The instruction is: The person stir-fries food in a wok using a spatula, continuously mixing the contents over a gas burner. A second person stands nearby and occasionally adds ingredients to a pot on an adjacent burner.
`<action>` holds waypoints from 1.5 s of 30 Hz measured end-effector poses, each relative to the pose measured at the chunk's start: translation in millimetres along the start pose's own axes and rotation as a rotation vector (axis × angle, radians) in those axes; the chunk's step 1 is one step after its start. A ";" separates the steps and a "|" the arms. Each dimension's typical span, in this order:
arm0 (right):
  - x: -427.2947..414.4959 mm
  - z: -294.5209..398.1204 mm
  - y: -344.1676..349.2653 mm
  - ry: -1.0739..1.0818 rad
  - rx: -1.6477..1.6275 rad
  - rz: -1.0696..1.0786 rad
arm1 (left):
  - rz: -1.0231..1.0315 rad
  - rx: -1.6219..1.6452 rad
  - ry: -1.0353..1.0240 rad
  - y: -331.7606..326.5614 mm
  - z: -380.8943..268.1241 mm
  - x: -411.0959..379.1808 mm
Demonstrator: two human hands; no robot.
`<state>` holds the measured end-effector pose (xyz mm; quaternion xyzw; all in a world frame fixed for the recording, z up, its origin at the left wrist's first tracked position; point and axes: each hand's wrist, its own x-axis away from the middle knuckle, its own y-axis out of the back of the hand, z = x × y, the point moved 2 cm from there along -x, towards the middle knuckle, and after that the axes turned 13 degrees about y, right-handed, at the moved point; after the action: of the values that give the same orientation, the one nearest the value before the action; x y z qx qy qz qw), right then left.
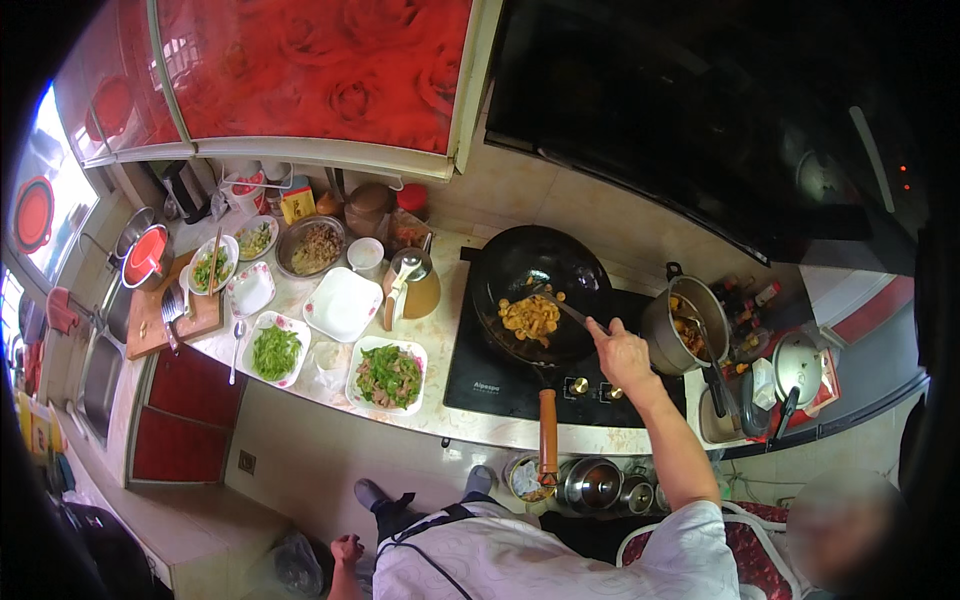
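Observation:
My right hand (624, 354) grips the handle of a metal spatula (564, 306), whose far end is among yellowish-brown food pieces (530, 319) in a black wok (534, 255). The wok rests on the left side of a black glass cooktop (495, 397), its wooden handle (549, 431) pointing towards me. My left hand (347, 550) hangs low beside my body, away from the counter, its fingers curled; whether it holds anything cannot be told. A deep pot (660, 337) with food and a long-handled utensil stands to the right of the wok.
On the counter left of the cooktop are a plate of meat with green peppers (388, 376), a plate of green strips (276, 352), a glass jug (421, 289) and a cutting board (140, 319) with a cleaver (172, 311). Bottles (739, 307) and a lidded pan (797, 367) stand at right.

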<state>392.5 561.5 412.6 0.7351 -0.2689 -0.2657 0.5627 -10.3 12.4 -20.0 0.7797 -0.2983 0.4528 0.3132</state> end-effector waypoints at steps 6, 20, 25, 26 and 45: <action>-4.4 5.0 14.7 0.113 0.045 -0.013 | -0.014 -0.021 0.006 -1.3 9.5 2.0; 3.6 4.4 25.5 0.183 0.066 -0.020 | 0.040 0.020 -0.078 1.0 -11.5 0.7; 14.5 5.1 41.4 0.222 0.108 0.000 | -0.024 -0.014 -0.065 2.4 -4.3 -4.0; 15.2 6.9 43.3 0.255 0.099 -0.003 | -0.033 -0.021 -0.073 1.0 -1.5 -3.7; 10.4 22.5 51.6 -0.094 -0.145 0.194 | -0.503 -1.179 -1.299 -1.4 10.3 -45.5</action>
<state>379.5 527.4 456.6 0.6496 -0.3449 -0.2631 0.6243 -22.7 13.7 -65.0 0.6370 -0.4202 -0.3828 0.5207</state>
